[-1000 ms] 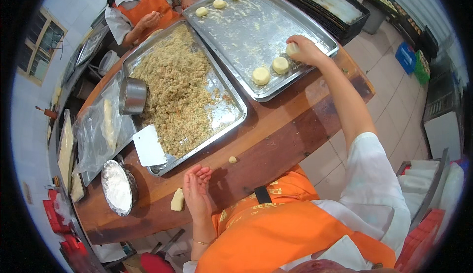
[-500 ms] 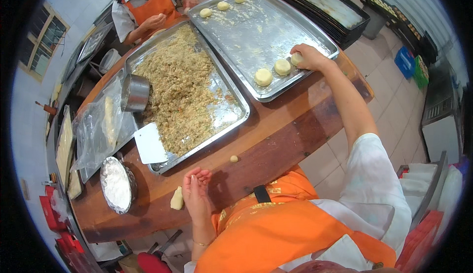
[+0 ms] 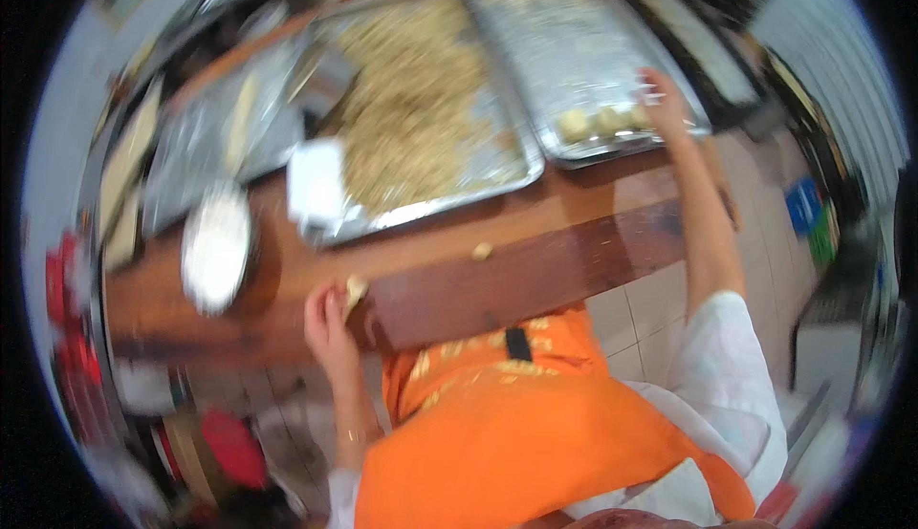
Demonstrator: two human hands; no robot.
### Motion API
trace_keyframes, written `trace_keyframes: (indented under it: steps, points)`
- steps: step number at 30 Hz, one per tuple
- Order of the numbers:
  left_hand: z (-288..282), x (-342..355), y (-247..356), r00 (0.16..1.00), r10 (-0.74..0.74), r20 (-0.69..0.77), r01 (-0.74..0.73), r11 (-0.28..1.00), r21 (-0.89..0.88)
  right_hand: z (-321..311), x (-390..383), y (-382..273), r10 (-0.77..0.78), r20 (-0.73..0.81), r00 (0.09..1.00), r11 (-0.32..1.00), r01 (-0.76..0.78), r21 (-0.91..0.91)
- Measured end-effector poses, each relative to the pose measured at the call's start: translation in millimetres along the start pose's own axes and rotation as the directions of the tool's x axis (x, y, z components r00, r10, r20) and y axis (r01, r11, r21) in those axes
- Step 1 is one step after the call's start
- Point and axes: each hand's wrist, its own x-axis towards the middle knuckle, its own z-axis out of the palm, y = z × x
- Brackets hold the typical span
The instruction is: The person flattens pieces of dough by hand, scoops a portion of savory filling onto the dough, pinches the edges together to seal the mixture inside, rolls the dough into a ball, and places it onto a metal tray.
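Here, the right hand [image 3: 660,94] rests open-fingered beside dough rounds [image 3: 602,122] on a metal tray [image 3: 574,42], while the left hand [image 3: 328,319] pinches a dough piece [image 3: 355,290]; a neighbouring tray [image 3: 497,161] holds crumbly filling [image 3: 411,99].

Orange apron [image 3: 535,424], silver trays [image 3: 583,61], brown table [image 3: 535,271], seemingly pale-yellow dough pieces [image 3: 598,121]

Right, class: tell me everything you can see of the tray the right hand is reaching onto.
The tray is a shallow rectangular sheet with a raised rim, silvery like metal and mostly bare. It lies flat on the wooden table, beside a tray of crumbly filling. Pale dough rounds sit in a row by its near edge, more at the far edge. The right hand rests at the row's end. The picture is blurred.
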Motion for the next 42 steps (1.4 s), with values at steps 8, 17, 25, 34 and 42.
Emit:
trace_keyframes:
  steps: [8, 17, 25, 34, 42]
  points:
    - [-29.8, -22.2, -37.7, 0.933, 0.325, 0.155, -0.321, 0.554, 0.768, 50.1, -141.0, -256.2, -0.318, 0.415, 0.853, 0.921, 0.174, 0.348]
    - [-28.5, 0.1, -8.4, 0.922, 0.252, 0.293, -0.353, 0.858, 0.373, 148.6, -182.7, -386.2, -0.726, 0.44, 0.528, 0.644, 0.3, 0.704]
    - [-10.7, 3.2, 16.4, 0.934, 0.297, 0.2, -0.274, 0.952, -0.138, 120.7, -168.2, -385.6, -0.444, 0.834, 0.327, 0.764, -0.347, 0.543]
    - [18.6, 2.7, 4.5, 0.881, 0.451, 0.141, -0.472, 0.854, 0.219, 109.0, -169.5, -375.3, -0.568, 0.676, 0.469, 0.787, 0.069, 0.613]
    - [34.2, -2.3, 16.9, 0.872, 0.427, 0.238, -0.48, 0.841, 0.249, 100.1, -168.4, -372.6, -0.638, 0.571, 0.516, 0.694, 0.065, 0.717]
